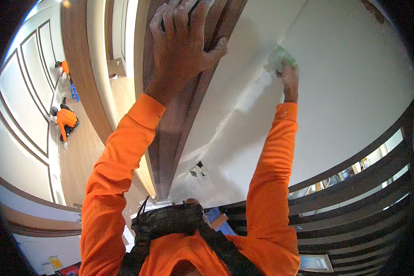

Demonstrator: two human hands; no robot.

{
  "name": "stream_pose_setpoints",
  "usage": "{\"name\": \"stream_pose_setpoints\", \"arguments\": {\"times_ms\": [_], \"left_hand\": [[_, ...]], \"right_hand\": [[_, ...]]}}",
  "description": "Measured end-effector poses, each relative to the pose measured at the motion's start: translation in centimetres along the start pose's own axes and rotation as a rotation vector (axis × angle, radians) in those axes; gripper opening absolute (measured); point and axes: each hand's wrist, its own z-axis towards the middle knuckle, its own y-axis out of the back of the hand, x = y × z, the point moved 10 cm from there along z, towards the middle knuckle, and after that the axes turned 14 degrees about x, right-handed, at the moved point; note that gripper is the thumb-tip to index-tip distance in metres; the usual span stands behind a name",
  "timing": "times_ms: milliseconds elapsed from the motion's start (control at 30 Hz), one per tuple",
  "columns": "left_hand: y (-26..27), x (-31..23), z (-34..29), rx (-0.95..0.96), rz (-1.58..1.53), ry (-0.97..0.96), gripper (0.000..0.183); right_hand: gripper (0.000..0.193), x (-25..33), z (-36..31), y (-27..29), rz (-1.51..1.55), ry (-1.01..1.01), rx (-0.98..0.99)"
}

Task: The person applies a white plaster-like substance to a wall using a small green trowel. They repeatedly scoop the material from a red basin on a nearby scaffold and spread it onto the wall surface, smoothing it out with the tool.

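My left hand (181, 41) reaches up to the dark brown wooden door frame (168, 115). Its fingers are apart, its thumb sticks out to the right, and white dust coats the fingertips. Further right, my right hand (287, 73) is closed on a flat, pale green pad (280, 56), slightly blurred, which lies against the white wall (349, 83). The pad is at a rough, whitish filled seam (237, 110) that runs diagonally down the wall. My fingers hide part of the pad, so its exact kind is unclear.
Two people in orange tops work low by a panelled wall (28, 92) at the left, one near a blue stool (74, 93). An uncovered wall box (198, 169) sits low on the white wall. Dark slats (354, 175) curve along the right. A black strapped bag (168, 223) hangs at my chest.
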Motion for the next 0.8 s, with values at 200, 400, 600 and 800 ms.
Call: {"name": "stream_pose_setpoints", "arguments": {"times_ms": [200, 400, 600, 800], "left_hand": [[-0.1, 0.2, -0.1, -0.007, 0.033, 0.017, 0.08], [-0.4, -0.8, 0.1, -0.13, 0.04, -0.044, 0.076], [-1.2, 0.8, -0.5, -0.096, 0.075, 0.027, 0.077], [-1.5, 0.0, 0.6, 0.036, 0.013, 0.032, 0.082]], "right_hand": [[0.03, 2.2, -1.6, 2.8, 0.102, 0.03, -0.078], [0.033, 1.7, 3.5, 4.0, -0.124, 0.148, -0.109], [0.035, 3.9, 2.4, 4.4, 0.14, 0.105, -0.092], [0.039, 6.3, 4.4, 4.5, -0.596, 0.257, -0.235]]}}
